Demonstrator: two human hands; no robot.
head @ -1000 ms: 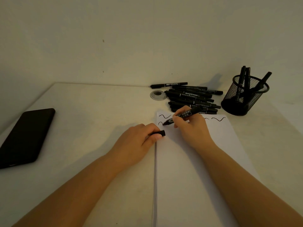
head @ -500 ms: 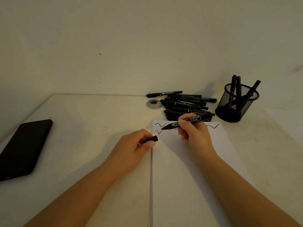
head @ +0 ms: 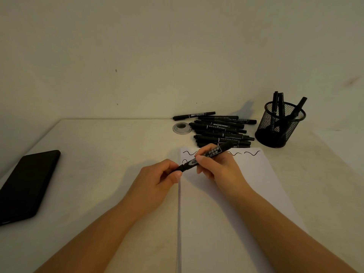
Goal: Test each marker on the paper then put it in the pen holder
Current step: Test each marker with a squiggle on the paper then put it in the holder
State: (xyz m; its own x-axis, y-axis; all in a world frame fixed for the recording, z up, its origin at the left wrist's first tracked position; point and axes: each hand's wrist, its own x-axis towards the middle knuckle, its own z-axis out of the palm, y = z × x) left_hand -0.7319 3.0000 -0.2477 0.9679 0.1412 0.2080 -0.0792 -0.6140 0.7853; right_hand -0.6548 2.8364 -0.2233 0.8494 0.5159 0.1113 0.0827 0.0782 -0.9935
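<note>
While the right hand [head: 218, 166] grips the marker [head: 206, 157] and the left hand [head: 157, 180] pinches its cap [head: 180, 168] (half seated?), misalignment could smear ink on fingers.

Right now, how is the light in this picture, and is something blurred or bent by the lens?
Head view: dim, warm, yellowish light; the pen holder casts a shadow up-left onto the wall, the hands shadow the paper. Wide-angle bending shows in the curved table edges. The marker label is soft, not readable.
</note>
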